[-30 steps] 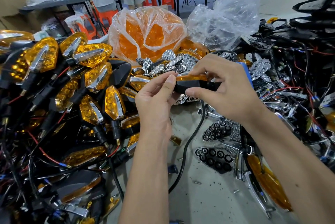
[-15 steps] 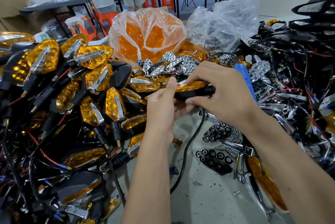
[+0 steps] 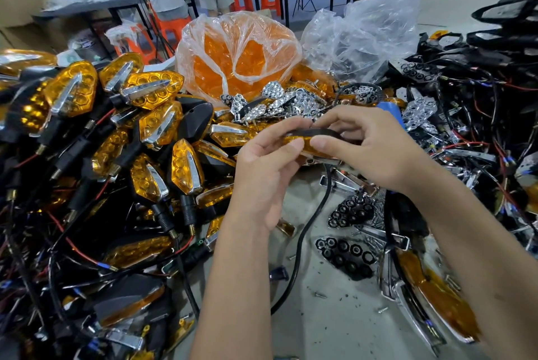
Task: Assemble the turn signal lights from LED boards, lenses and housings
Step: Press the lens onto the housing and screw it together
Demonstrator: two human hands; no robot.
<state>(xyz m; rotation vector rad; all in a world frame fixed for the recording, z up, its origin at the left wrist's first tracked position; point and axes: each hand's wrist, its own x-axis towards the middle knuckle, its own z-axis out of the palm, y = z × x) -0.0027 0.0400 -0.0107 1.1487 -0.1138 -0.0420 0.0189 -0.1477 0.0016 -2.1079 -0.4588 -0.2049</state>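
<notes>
In the middle of the frame, the turn signal light (image 3: pixel 314 142), a black housing with an orange lens, is held up over the counter (image 3: pixel 320 316), with the left hand (image 3: pixel 262 173) pinching its left end and the right hand (image 3: pixel 375 147) pinching its right side. Its black cable (image 3: pixel 305 231) hangs down to the counter. I think the lens could pop out crooked if the fingers squeeze unevenly, and the hanging cable could snag on the pile of finished lights (image 3: pixel 116 141) at the left.
</notes>
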